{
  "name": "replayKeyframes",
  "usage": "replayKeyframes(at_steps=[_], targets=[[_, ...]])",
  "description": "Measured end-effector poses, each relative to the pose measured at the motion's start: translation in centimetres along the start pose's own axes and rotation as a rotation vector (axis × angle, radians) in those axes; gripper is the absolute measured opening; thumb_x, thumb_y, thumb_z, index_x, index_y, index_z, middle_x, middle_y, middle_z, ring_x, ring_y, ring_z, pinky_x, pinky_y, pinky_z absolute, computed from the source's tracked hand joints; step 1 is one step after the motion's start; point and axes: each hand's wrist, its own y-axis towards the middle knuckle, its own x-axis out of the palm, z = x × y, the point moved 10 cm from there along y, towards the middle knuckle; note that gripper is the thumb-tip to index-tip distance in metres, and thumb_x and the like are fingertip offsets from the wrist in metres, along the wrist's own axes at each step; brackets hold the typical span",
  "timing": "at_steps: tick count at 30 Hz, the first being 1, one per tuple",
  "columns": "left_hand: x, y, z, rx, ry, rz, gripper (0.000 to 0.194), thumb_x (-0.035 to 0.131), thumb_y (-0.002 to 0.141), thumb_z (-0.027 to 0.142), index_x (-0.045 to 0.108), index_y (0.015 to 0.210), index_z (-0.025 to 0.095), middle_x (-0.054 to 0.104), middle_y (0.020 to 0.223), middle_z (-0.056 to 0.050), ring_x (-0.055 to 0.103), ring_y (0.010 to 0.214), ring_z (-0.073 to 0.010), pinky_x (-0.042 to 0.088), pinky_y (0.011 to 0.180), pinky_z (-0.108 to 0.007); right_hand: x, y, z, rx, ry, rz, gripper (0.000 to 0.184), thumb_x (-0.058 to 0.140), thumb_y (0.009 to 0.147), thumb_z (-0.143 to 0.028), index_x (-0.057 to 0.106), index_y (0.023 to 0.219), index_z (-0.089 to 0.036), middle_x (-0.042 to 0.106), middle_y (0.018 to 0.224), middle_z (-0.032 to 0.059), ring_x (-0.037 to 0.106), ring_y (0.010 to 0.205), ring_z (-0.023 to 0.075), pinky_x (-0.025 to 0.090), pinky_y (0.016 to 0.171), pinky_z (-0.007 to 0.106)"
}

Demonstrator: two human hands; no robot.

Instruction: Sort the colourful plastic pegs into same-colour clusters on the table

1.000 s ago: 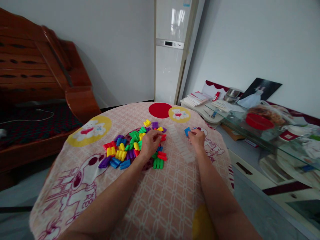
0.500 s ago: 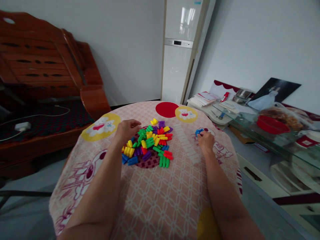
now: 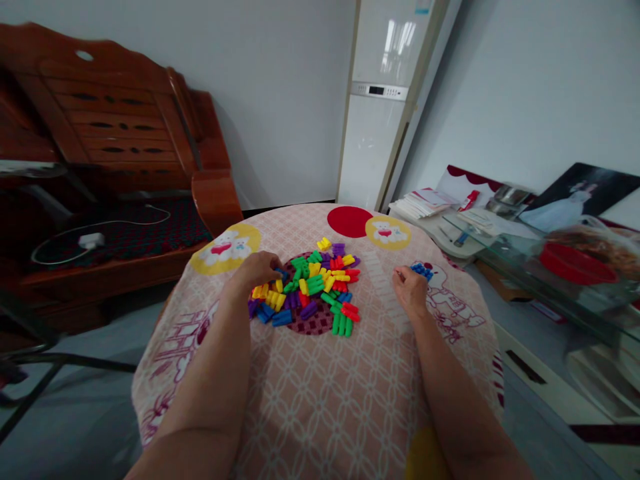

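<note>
A heap of plastic building blocks in green, yellow, red, purple and blue, among them a green block, lies on the patterned tablecloth. At the heap's left side my left hand has its fingers closed on a blue block, partly covered by the fingertips. Over on the right, my right hand is just left of a small group of blue blocks set apart from the heap. Its fingers are curled together, and no block shows in them.
A wooden bench stands beyond the table at the left. Along the right side runs a glass shelf with a red bowl, papers and a photo. A tall white air conditioner stands at the back.
My right hand has come away from the blue blocks, moving left relative to them. My left hand has lowered to the heap's edge and closed on a blue block. The view has turned slightly left.
</note>
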Motion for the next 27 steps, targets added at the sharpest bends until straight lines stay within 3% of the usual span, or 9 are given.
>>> replayKeyframes(at_steps=[3, 6, 10, 14, 17, 19, 23, 27], targets=[[-0.6, 0.0, 0.5, -0.004, -0.132, 0.057, 0.013, 0.07, 0.054, 0.021, 0.072, 0.067, 0.021, 0.066, 0.059, 0.0, 0.06, 0.058, -0.017, 0.041, 0.056, -0.024, 0.0, 0.1, 0.0, -0.003, 0.027, 0.005, 0.029, 0.048, 0.081, -0.031, 0.073, 0.087, -0.016, 0.073, 0.077, 0.0118, 0.065, 0.072, 0.0213, 0.042, 0.067, 0.027], [-1.4, -0.2, 1.5, -0.003, -0.446, 0.107, 0.023, 0.072, 0.056, 0.03, 0.072, 0.076, 0.018, 0.069, 0.063, -0.002, 0.062, 0.059, -0.0171, 0.046, 0.057, -0.025, -0.1, 0.1, -0.1, -0.006, 0.089, 0.009, 0.029, 0.049, 0.082, -0.033, 0.072, 0.085, -0.017, 0.072, 0.076, 0.0108, 0.064, 0.072, 0.0211, 0.044, 0.067, 0.027], [-0.3, -0.4, 5.0, 0.059, -0.837, 0.074, 0.041, 0.076, 0.057, 0.044, 0.072, 0.085, 0.014, 0.072, 0.072, -0.004, 0.062, 0.06, -0.0147, 0.051, 0.058, -0.025, -0.2, -0.4, -2.2, -0.051, 0.229, -0.007, 0.032, 0.05, 0.084, -0.041, 0.072, 0.087, -0.017, 0.07, 0.074, 0.0087, 0.062, 0.069, 0.0202, 0.045, 0.067, 0.029], [3.3, -0.3, 9.3, 0.109, -0.879, -0.012, 0.041, 0.077, 0.059, 0.046, 0.073, 0.083, 0.013, 0.071, 0.069, -0.004, 0.061, 0.057, -0.0136, 0.052, 0.056, -0.025, 0.9, -1.7, -6.5, -0.151, 0.379, -0.143, 0.038, 0.06, 0.081, -0.046, 0.069, 0.106, -0.019, 0.068, 0.075, 0.0055, 0.06, 0.067, 0.0185, 0.048, 0.07, 0.03], [5.7, -0.6, 12.0, 0.167, -0.865, -0.081, 0.035, 0.074, 0.063, 0.044, 0.073, 0.082, 0.014, 0.071, 0.069, -0.003, 0.064, 0.058, -0.0148, 0.052, 0.057, -0.025, 1.9, -2.9, -9.5, -0.249, 0.502, -0.245, 0.045, 0.065, 0.079, -0.043, 0.063, 0.12, -0.024, 0.07, 0.092, 0.0055, 0.062, 0.075, 0.0183, 0.05, 0.076, 0.031], [6.7, -0.9, 13.2, 0.188, -0.842, -0.111, 0.031, 0.072, 0.066, 0.042, 0.073, 0.08, 0.015, 0.071, 0.068, -0.003, 0.065, 0.058, -0.0154, 0.052, 0.055, -0.025, 2.3, -3.4, -10.7, -0.295, 0.579, -0.283, 0.039, 0.064, 0.081, -0.038, 0.063, 0.119, -0.026, 0.069, 0.099, 0.0056, 0.063, 0.08, 0.0185, 0.05, 0.078, 0.031], [7.9, -1.6, 14.1, 0.154, -0.859, -0.171, 0.027, 0.072, 0.067, 0.041, 0.071, 0.076, 0.016, 0.07, 0.064, -0.002, 0.064, 0.054, -0.0154, 0.05, 0.052, -0.024, 1.8, -3.4, -11.2, -0.323, 0.646, -0.276, 0.021, 0.06, 0.083, -0.032, 0.07, 0.1, -0.024, 0.069, 0.097, 0.0057, 0.063, 0.083, 0.0183, 0.051, 0.08, 0.031], [8.3, -2.1, 14.4, 0.12, -0.911, -0.214, 0.03, 0.073, 0.067, 0.043, 0.071, 0.077, 0.015, 0.07, 0.063, -0.002, 0.064, 0.052, -0.0152, 0.05, 0.051, -0.024, 1.5, -3.1, -10.6, -0.226, 0.737, -0.315, 0.023, 0.062, 0.079, -0.033, 0.07, 0.098, -0.023, 0.07, 0.087, 0.0027, 0.064, 0.075, 0.0163, 0.052, 0.071, 0.028]])
